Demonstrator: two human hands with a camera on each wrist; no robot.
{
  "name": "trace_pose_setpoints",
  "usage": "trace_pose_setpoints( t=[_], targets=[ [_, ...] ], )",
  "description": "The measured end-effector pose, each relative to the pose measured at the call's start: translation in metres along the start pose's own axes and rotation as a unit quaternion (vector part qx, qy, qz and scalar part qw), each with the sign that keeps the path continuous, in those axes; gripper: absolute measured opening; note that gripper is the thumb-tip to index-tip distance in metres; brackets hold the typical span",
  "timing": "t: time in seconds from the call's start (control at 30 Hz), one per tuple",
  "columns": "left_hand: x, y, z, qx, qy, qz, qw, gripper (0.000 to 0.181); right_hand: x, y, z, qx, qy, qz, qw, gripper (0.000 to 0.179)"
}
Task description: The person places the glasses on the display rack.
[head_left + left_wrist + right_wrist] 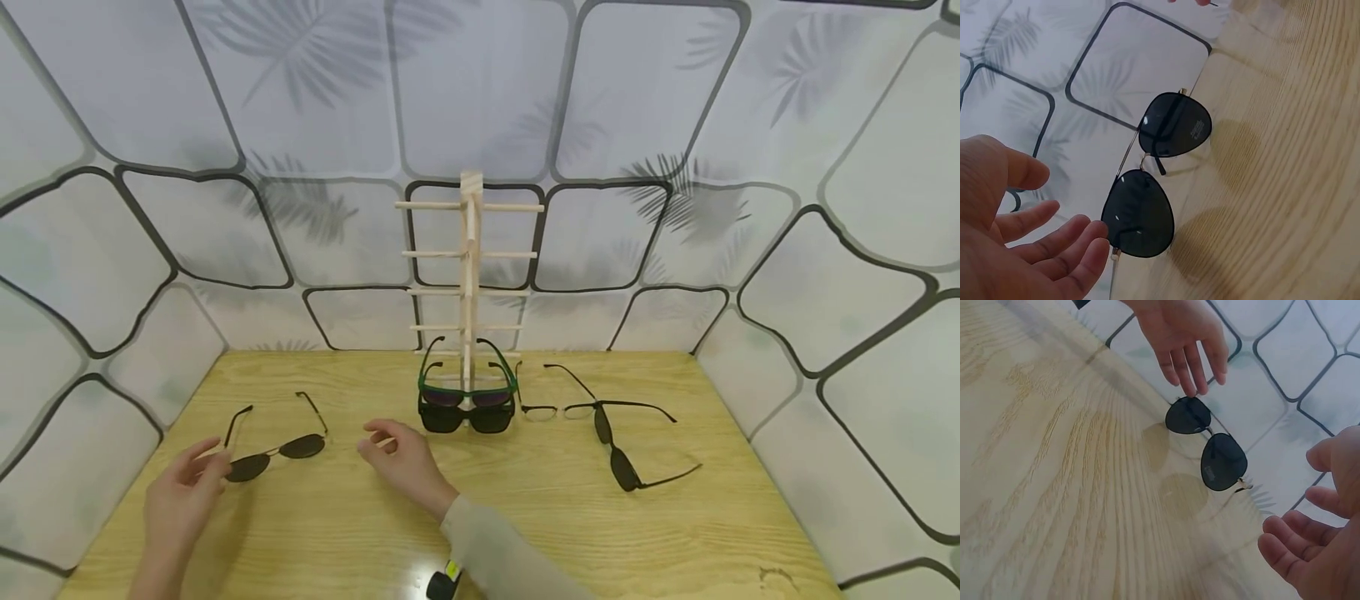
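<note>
Where the left hand (180, 492) reaches in over the near left part of the table, its fingers are apart and only softly bent, with the tips right at the outer edge of a dark lens; I can't tell whether they actually touch it. That lens belongs to the aviator sunglasses (302, 447), which sit on the left side of the tabletop with both temples unfolded and pointing toward the back wall. Over on their other side, the right hand (408, 467) holds nothing; its fingers curve loosely, well off the lenses, and a pale sleeve (517, 554) covers the forearm behind it.

Just past the right hand is a wooden display stand (470, 271), its crossbars sticking out to both sides. Low on it I see green-framed sunglasses (491, 397) directly above black sunglasses (491, 419). Beside these, to the right, are thin-rimmed clear glasses (540, 412), and next to them dark folding shades (623, 471) turned at an angle, temples spread. A black object with a yellow patch (441, 586) shows near the sleeve at the table's front. All of it is on a yellowish wood-grain table (337, 533), in front of leaf-patterned walls (480, 100).
</note>
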State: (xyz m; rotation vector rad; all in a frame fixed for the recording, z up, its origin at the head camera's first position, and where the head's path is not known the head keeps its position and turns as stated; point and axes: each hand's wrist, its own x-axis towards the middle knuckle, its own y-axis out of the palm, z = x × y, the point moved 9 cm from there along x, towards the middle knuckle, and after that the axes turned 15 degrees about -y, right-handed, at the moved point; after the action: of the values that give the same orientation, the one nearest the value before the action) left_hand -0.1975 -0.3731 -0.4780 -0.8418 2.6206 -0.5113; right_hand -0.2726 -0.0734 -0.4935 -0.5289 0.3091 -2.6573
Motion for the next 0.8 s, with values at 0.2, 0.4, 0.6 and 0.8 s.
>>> trace_pose_setpoints(
  t=[0.2, 0.4, 0.6, 0.8],
  targets=[
    [0.007, -0.006, 0.01, 0.021, -0.039, -0.005, 0.999, 0.048, 0.008, 0.014, -0.009, 0.0, 0.003, 0.012, 0.9999, 0.043],
    [0.01, -0.01, 0.019, 0.027, -0.059, -0.016, 0.9978, 0.05, 0.015, 0.028, -0.012, 0.003, 0.005, 0.019, 0.9998, 0.044],
    [0.015, -0.011, 0.025, 0.047, -0.062, -0.02, 0.9968, 0.052, 0.022, 0.041, -0.013, 0.01, 0.009, 0.026, 0.9996, 0.043],
    [0.02, -0.008, 0.03, 0.063, -0.056, -0.011, 0.9964, 0.052, 0.027, 0.052, -0.014, 0.015, 0.017, 0.033, 0.9992, 0.042]
  ],
)
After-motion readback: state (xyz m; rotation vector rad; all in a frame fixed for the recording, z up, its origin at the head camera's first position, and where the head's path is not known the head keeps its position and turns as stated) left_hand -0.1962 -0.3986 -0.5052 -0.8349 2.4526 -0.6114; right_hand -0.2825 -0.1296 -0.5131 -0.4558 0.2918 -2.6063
